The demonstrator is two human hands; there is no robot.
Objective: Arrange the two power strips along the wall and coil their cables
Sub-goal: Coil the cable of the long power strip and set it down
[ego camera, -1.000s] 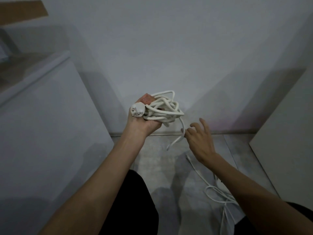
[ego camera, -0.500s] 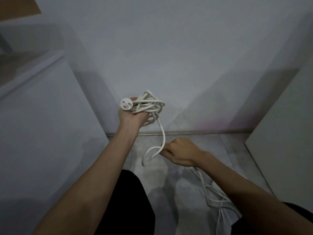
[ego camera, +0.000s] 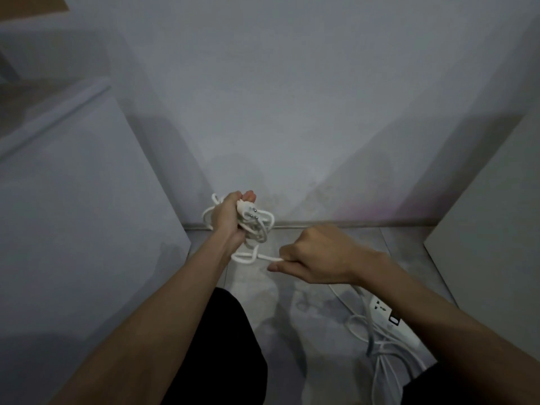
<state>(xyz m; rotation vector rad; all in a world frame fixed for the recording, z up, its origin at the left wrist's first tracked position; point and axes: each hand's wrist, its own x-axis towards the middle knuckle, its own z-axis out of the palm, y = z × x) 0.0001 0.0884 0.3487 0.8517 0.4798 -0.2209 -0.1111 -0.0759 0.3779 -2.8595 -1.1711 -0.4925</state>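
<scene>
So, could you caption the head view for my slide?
Left hand grips the coiled cable; right hand pulls its slack.

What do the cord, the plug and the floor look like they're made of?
Cord: white flexible plastic or rubber sheath, smooth; it bends in soft loops. Plug: white moulded plastic with three shiny metal pins. Floor: probably grey stone or ceramic tile, matt, mottled, with straight joint lines.

Left hand (ego camera: 226, 213) raised and fisted, right hand (ego camera: 314, 258) lower, clenched, both forearms extended
</scene>
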